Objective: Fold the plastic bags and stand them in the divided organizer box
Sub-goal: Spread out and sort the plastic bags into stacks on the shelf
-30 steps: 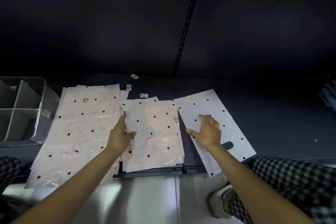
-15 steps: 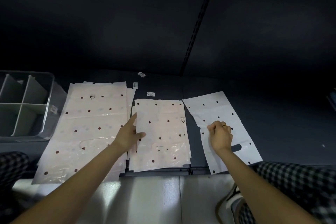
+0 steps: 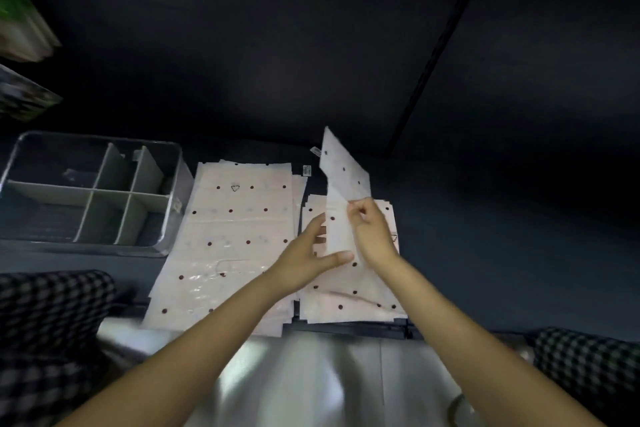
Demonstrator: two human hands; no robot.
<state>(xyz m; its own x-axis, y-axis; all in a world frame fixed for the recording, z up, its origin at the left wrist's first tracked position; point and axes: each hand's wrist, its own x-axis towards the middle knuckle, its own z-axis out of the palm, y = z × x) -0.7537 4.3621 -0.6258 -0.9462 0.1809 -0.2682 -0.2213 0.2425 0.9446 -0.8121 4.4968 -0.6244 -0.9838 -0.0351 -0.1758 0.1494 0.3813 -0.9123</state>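
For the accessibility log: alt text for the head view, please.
Both hands lift a white dotted plastic bag above a dark shelf: the right hand pinches its edge, the left hand grips it lower. Two pink dotted bag stacks lie beneath; an empty divided organizer box sits left.

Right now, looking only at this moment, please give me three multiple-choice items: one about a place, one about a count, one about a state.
1. Where is the organizer box?
A. left of the bags
B. right of the bags
C. on top of the bags

2. How many flat stacks of dotted bags lie down?
A. one
B. two
C. four

3. The white bag is:
A. lying flat
B. inside the box
C. lifted, held by both hands

Answers:
1 A, it stands beside the large stack.
2 B, the large stack and the small stack.
3 C, the right hand pinches it; the left hand holds its lower edge.
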